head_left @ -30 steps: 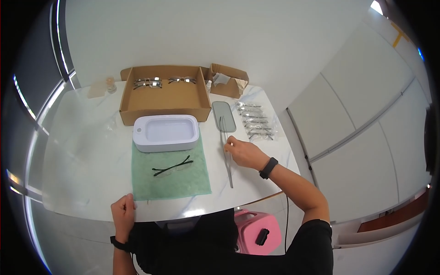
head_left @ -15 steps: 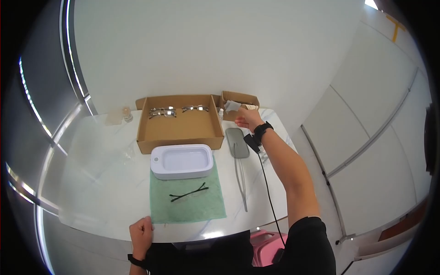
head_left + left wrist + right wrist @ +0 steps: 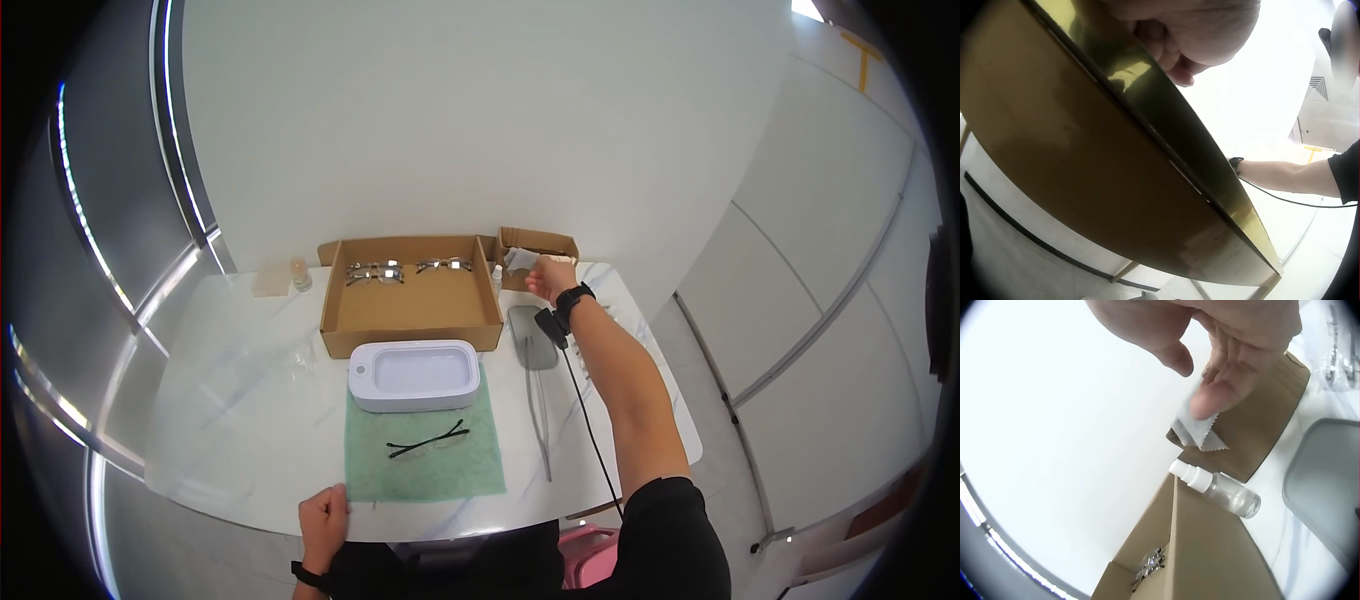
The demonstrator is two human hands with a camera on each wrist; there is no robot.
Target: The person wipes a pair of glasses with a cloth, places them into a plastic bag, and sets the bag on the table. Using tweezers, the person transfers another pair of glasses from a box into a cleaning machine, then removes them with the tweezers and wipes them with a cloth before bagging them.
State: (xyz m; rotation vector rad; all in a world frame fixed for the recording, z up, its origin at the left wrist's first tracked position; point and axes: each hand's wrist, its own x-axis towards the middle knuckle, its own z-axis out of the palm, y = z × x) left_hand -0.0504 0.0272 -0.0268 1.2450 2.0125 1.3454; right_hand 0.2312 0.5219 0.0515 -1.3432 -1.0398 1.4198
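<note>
My right hand [image 3: 551,280] reaches over a small cardboard box [image 3: 1266,419] at the back right. In the right wrist view its thumb and fingers are spread apart, a fingertip overlapping a grey zigzag-edged cloth [image 3: 1192,429] in that box. My left hand [image 3: 325,517] rests at the table's front edge with curled fingers, holding nothing. A pair of black-armed glasses [image 3: 428,440] lies on a green cloth [image 3: 425,484] in front of a white ultrasonic cleaner [image 3: 415,405]. Long grey tweezers [image 3: 545,440] lie to their right, tips over a grey oval lid [image 3: 540,350].
A larger cardboard box [image 3: 415,342] behind the cleaner holds several glasses [image 3: 376,274]. A small clear spray bottle [image 3: 1233,495] stands between the boxes. Bagged glasses [image 3: 1339,347] lie to the right, partly behind the forearm. A small jar [image 3: 300,275] is at back left.
My right hand has let go of the tweezers, leaving them on the table, and moved away to the small box. The left hand stays at the table edge while the head view shifts.
</note>
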